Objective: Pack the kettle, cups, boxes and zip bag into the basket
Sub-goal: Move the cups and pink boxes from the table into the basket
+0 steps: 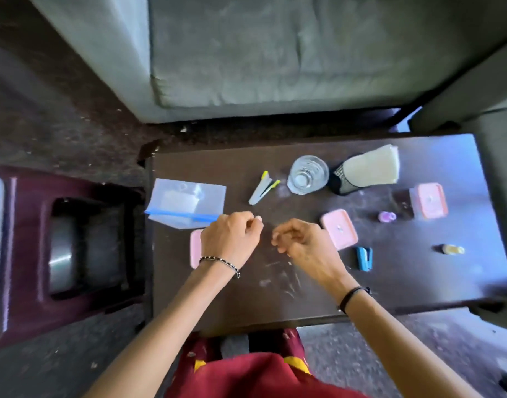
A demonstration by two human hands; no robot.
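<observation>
Zip bag (186,203): clear with a blue seal strip, lying flat at the table's left edge, one corner reaching over it; something pale shows inside, too blurred to name.
Pink boxes: one (339,228) lies flat just right of the right hand; a second (429,200), taller, stands near the right edge; a third (195,248) is mostly hidden under the left hand.
Cups (307,174): clear glasses nested in one stack, at the back centre of the table, touching or just beside the mesh holder.
Basket (74,242): dark maroon, on the floor just left of the table; a shiny metal vessel (61,251) sits inside it, possibly the kettle, though that cannot be told.
Left hand (230,238): over the near left of the table, fingers curled narrow, thumb against forefinger; whether it pinches anything cannot be told.
Right hand (299,244): close beside the left, fingers loosely curled, nothing visible in them.
Mesh holder (344,179): black, tipped on its side, holding a stack of pale napkins (373,168).
Small items: a grey-and-yellow clip-like tool (262,188) left of the cups; a blue stapler (364,258) near the right wrist; a small purple bottle (387,216); a small yellow bottle (450,249) on its side.
Open room: the table (275,288) is bare along its near edge, below the hands.
Surroundings: a grey sofa (275,53) lies beyond the far edge.
</observation>
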